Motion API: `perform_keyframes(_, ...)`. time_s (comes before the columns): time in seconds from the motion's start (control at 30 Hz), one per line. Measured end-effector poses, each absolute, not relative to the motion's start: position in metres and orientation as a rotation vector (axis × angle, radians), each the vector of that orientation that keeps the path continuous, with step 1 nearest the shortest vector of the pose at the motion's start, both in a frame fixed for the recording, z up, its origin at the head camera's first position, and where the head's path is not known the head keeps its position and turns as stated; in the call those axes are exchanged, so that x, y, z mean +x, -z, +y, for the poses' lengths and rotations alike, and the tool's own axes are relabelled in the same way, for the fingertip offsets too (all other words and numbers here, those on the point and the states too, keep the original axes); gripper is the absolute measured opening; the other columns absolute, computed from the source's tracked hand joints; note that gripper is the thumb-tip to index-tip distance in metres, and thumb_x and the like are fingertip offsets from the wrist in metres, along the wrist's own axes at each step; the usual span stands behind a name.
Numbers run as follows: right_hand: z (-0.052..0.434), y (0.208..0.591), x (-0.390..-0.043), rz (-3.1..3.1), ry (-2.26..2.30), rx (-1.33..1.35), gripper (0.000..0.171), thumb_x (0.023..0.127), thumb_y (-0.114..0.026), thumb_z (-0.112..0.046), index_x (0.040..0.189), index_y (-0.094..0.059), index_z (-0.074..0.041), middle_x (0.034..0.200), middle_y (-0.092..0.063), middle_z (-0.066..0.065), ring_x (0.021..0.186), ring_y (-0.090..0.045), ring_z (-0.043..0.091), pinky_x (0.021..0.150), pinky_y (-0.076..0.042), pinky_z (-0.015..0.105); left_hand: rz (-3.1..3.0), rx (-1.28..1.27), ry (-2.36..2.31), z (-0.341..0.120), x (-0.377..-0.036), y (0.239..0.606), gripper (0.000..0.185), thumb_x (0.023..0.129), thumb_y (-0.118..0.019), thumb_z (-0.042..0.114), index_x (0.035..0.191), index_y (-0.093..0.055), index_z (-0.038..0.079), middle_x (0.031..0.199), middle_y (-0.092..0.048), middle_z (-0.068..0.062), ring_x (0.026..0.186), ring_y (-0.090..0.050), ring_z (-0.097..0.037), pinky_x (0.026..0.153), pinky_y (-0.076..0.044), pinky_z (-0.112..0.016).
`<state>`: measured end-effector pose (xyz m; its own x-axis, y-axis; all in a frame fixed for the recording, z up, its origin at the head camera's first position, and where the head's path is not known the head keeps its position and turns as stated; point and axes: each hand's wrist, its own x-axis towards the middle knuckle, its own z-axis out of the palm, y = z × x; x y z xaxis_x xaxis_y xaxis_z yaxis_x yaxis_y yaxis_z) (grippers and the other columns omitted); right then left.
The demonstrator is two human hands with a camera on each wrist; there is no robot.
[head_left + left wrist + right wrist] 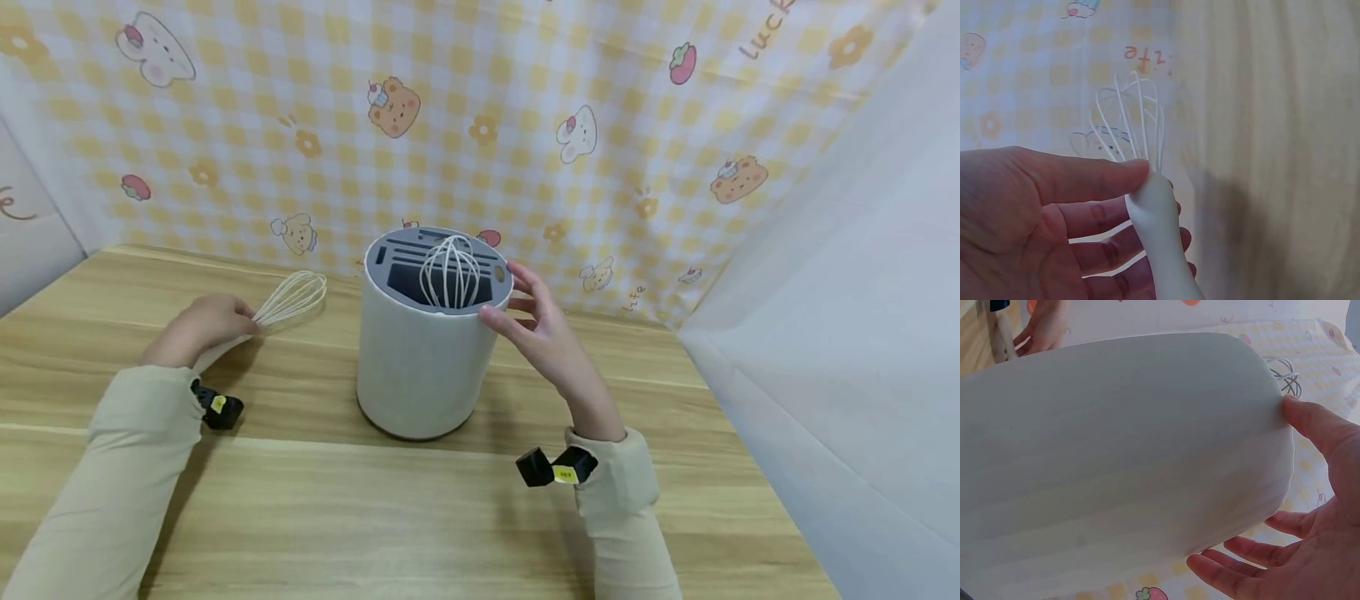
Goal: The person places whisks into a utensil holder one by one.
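In the head view my left hand [210, 323] holds a white whisk [294, 297] at the left, low over the table. The left wrist view shows the thumb and fingers around the top of its pale handle [1161, 228], just below the wire loops. A white oval utensil holder [426, 367] with a grey slotted top [380, 272] stands upright near the middle. My right hand [546, 329] grips its right upper edge, thumb at the front and fingers round the far side. Another whisk [450, 271] sits in the holder's large front opening, wires up, its handle hidden.
Under everything is a wood-grain table [337, 517]. A yellow checked cloth [450, 167] with cartoon prints hangs behind it, and a white sheet [832, 333] borders the right side. Small black cameras [576, 465] are strapped to both wrists.
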<state>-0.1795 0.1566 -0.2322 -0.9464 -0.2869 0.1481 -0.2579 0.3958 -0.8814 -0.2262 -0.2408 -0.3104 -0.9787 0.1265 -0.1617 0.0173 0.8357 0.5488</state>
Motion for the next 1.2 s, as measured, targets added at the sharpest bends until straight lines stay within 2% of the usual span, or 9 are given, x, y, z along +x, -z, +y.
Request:
perform_keyframes(0.33, 0.156, 0.229, -0.178, 2.611, 1.624, -0.501, 0.070, 0.088, -0.063, -0.030, 0.146, -0.024, -0.024, 0.143, -0.035, 0.004, 0.122, -0.046, 0.021, 0.095, -0.047, 0.043, 2.869, 0.102, -1.142, -0.221, -0.222, 0.274, 0.051, 0.095, -0.049, 0.030, 0.128, -0.045, -0.009, 0.125, -0.046, -0.034, 0.106, -0.048, -0.043, 0.078, -0.043, -0.048)
perform_keyframes(0.43, 0.156, 0.228, -0.179, 2.613, 1.626, -0.508, 0.071, 0.088, -0.063, -0.031, 0.146, -0.024, -0.024, 0.143, -0.035, 0.004, 0.122, -0.046, 0.022, 0.095, -0.048, 0.044, 2.934, 0.109, -1.284, -0.212, -0.216, 0.260, 0.052, 0.094, -0.052, 0.033, 0.127, -0.048, -0.006, 0.122, -0.050, -0.029, 0.103, -0.051, -0.036, 0.077, -0.043, -0.044)
perform_keyframes(0.53, 0.156, 0.228, -0.179, 2.613, 1.625, -0.512, 0.071, 0.088, -0.064, -0.032, 0.146, -0.024, -0.024, 0.143, -0.035, 0.004, 0.122, -0.047, 0.022, 0.095, -0.048, 0.043, 2.928, 0.115, -1.503, -0.203, -0.208, 0.248, 0.049, 0.092, -0.056, 0.037, 0.125, -0.052, 0.002, 0.106, -0.063, -0.001, 0.095, -0.056, -0.014, 0.076, -0.044, -0.032)
perform_keyframes(0.6, 0.156, 0.229, -0.178, 2.611, 1.623, -0.510, 0.070, 0.088, -0.064, -0.031, 0.146, -0.024, -0.025, 0.143, -0.035, 0.003, 0.121, -0.047, 0.022, 0.095, -0.048, 0.043, 2.835, 0.143, -1.748, -0.198, -0.201, 0.240, 0.035, 0.090, -0.060, 0.034, 0.116, -0.058, 0.011, 0.092, -0.063, 0.015, 0.085, -0.057, -0.002, 0.073, -0.046, -0.022)
perform_keyframes(0.67, 0.156, 0.229, -0.178, 2.610, 1.622, -0.510, 0.070, 0.088, -0.064, -0.031, 0.146, -0.025, -0.025, 0.143, -0.035, 0.004, 0.121, -0.047, 0.022, 0.095, -0.048, 0.042, 2.626, 0.207, -2.077, -0.194, -0.194, 0.233, 0.021, 0.089, -0.063, 0.025, 0.107, -0.063, 0.016, 0.083, -0.060, 0.023, 0.078, -0.058, 0.003, 0.071, -0.047, -0.015)
perform_keyframes(0.77, 0.156, 0.230, -0.178, 2.611, 1.621, -0.512, 0.071, 0.088, -0.064, -0.031, 0.146, -0.024, -0.025, 0.142, -0.035, 0.004, 0.121, -0.047, 0.021, 0.095, -0.048, 0.042, 2.196, 0.420, -2.571, -0.186, -0.185, 0.223, 0.013, 0.086, -0.065, 0.005, 0.094, -0.069, 0.013, 0.082, -0.066, 0.009, 0.074, -0.062, -0.005, 0.068, -0.051, -0.016)
perform_keyframes(0.9, 0.156, 0.229, -0.178, 2.615, 1.618, -0.516, 0.072, 0.088, -0.064, -0.031, 0.147, -0.023, -0.023, 0.143, -0.035, 0.004, 0.121, -0.047, 0.021, 0.095, -0.048, 0.043, 1.694, 0.709, -2.926, -0.176, -0.173, 0.210, 0.016, 0.082, -0.061, -0.011, 0.096, -0.067, -0.005, 0.084, -0.069, -0.007, 0.076, -0.065, -0.016, 0.068, -0.055, -0.024)
perform_keyframes(1.03, 0.156, 0.230, -0.178, 2.619, 1.615, -0.522, 0.071, 0.088, -0.063, -0.030, 0.147, -0.023, -0.023, 0.142, -0.035, 0.004, 0.121, -0.047, 0.022, 0.095, -0.048, 0.043, 1.381, 0.832, -3.047, -0.172, -0.166, 0.202, 0.020, 0.084, -0.053, -0.018, 0.101, -0.062, -0.013, 0.093, -0.068, -0.016, 0.084, -0.065, -0.025, 0.073, -0.057, -0.032)
perform_keyframes(1.2, 0.156, 0.230, -0.178, 2.623, 1.605, -0.517, 0.071, 0.088, -0.064, -0.031, 0.146, -0.024, -0.025, 0.143, -0.035, 0.004, 0.122, -0.047, 0.022, 0.094, -0.048, 0.042, 1.218, 0.955, -3.072, -0.167, -0.159, 0.199, 0.026, 0.087, -0.044, -0.020, 0.110, -0.055, -0.016, 0.100, -0.065, -0.021, 0.092, -0.064, -0.031, 0.078, -0.056, -0.038)
